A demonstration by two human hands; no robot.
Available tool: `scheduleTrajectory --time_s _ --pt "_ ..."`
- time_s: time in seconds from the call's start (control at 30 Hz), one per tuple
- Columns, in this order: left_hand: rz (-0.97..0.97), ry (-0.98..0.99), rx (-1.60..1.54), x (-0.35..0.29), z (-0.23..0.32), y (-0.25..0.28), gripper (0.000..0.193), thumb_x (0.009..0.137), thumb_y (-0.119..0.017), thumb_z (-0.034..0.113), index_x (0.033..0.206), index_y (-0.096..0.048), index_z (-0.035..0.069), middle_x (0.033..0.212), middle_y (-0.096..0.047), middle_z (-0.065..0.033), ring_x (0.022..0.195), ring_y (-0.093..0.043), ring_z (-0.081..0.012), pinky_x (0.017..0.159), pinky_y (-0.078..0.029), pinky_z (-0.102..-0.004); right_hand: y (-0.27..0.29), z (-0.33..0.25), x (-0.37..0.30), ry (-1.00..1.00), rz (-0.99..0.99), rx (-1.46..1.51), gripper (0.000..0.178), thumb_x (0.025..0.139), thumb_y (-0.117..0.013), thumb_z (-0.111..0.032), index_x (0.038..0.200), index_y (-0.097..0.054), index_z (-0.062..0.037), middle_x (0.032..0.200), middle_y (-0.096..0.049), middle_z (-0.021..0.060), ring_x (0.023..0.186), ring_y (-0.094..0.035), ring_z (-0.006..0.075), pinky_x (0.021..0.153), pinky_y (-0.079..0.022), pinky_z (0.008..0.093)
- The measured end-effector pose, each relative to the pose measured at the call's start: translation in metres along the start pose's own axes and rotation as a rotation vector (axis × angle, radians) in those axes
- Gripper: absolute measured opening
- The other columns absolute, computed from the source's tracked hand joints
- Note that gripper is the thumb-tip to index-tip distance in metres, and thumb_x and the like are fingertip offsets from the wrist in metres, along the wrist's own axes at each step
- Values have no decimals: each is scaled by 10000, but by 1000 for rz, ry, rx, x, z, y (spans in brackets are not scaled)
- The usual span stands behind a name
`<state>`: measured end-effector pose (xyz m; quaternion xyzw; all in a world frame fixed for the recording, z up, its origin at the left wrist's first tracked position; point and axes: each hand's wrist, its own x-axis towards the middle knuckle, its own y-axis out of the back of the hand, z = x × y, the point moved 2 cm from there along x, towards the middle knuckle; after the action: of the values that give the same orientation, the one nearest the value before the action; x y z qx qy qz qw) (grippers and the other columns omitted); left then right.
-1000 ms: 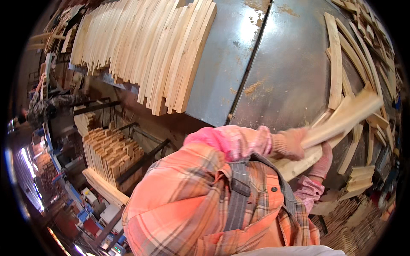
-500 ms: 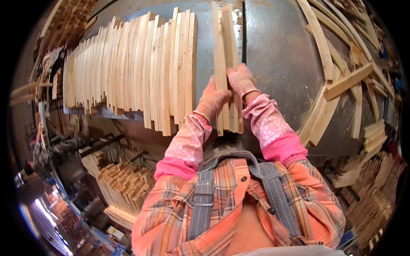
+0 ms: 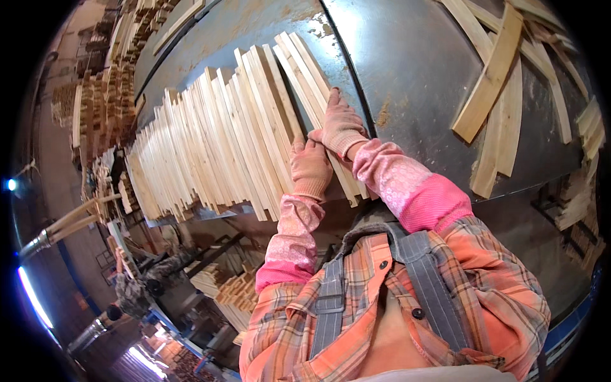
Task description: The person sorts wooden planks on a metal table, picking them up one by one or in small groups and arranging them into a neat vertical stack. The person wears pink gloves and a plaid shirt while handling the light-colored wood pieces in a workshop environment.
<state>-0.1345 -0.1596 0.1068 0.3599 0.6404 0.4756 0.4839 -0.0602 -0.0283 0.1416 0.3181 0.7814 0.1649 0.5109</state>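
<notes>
A long row of pale wooden slats point(image 3: 216, 127) lies side by side on the metal table, their ends uneven. Just right of it, past a narrow dark gap, lies a small group of slats point(image 3: 299, 76) that slants the same way. My gloved right hand point(image 3: 342, 122) lies along this group's right side, fingers stretched out and thumb over the top. My gloved left hand point(image 3: 310, 169) rests at the row's right end, by the gap, its fingers laid on the wood and not closed round it. Its fingertips are partly hidden.
The metal table point(image 3: 407, 76) has a dark seam and scattered sawdust. Loose boards point(image 3: 493, 83) lie crossed on its right. Below the near edge stands a stack of short wood pieces point(image 3: 238, 293). More stacked wood point(image 3: 102, 108) stands far left, and another person point(image 3: 137, 293) is at lower left.
The pieces I held between both hands now lie on the table by the row. My hands have moved apart from their grip, and my view has turned.
</notes>
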Motion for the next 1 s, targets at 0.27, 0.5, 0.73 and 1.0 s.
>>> scheduleTrajectory --time_s 0.27,0.5,0.73,1.0 --pt "193 118 -245 15 2 5 651 848 -619 18 1490 -510 50 1492 -478 -146 1277 -545 -412 1045 -506 -458 20 25 16 32 -8 231 1230 744 -879 -363 1638 -107 -21 1498 -487 276 1351 -559 391 1131 -470 453" --pt "-21 459 -362 23 22 4 795 801 -760 72 1510 -406 5 1477 -464 -244 1236 -574 -459 1030 -520 -487 44 74 -1 132 113 554 667 724 -843 -277 1263 -555 -10 1098 -710 178 989 -701 289 932 -548 385" --pt "-51 400 -177 39 21 10 854 791 -887 303 1463 -458 -3 1313 -583 -203 1205 -631 -398 950 -574 -462 62 107 -21 175 65 620 617 745 -810 -276 1248 -571 -10 1071 -697 168 953 -686 271 914 -542 387" --pt "-382 607 -171 95 0 7 529 923 -747 254 1374 -588 28 1462 -528 -210 1283 -611 -373 1032 -557 -460 65 115 -42 245 51 649 614 761 -805 -256 1268 -574 1 1089 -694 168 975 -680 271 935 -531 373"
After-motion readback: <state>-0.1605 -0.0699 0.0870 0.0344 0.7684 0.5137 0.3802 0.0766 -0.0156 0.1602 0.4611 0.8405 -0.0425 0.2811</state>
